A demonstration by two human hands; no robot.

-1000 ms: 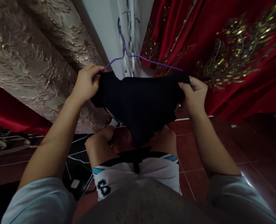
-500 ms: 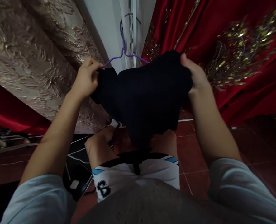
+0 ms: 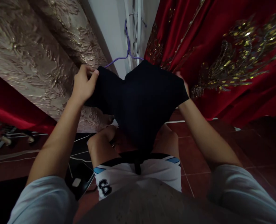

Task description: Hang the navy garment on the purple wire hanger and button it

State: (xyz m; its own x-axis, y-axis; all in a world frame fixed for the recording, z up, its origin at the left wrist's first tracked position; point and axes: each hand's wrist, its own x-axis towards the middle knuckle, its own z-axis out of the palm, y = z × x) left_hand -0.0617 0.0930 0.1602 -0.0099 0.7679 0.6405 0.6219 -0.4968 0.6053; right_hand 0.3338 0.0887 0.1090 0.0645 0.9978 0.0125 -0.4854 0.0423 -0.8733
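Note:
A dark navy or black shirt [image 3: 142, 102] hangs on a purple hanger [image 3: 128, 53], spread between my two hands, its lower part drooping towards my knees. At its left shoulder, my left hand [image 3: 84, 82] pinches the cloth, thumb in front and fingers curled by the hanger's end. My right hand [image 3: 184, 81] is at the sleeve on the right, mostly behind the fabric. Only a blurred fingertip and the hand's edge show past the cloth, so its grip is hidden. The hanger's hook rises beside a white metal rack [image 3: 136, 28].
Beige embossed fabric [image 3: 46, 62] hangs close on the left. Red cloth with gold sequins [image 3: 240, 56] hangs on the right. Below lie red floor tiles [image 3: 196, 149], white cables [image 3: 82, 153] and a dark device [image 3: 82, 177] by my left leg.
My right hand has moved down and left, going from thumb-over-cloth to mostly behind the sleeve. The shirt's right side has dropped, uncovering red cloth behind it. My left hand keeps its hold.

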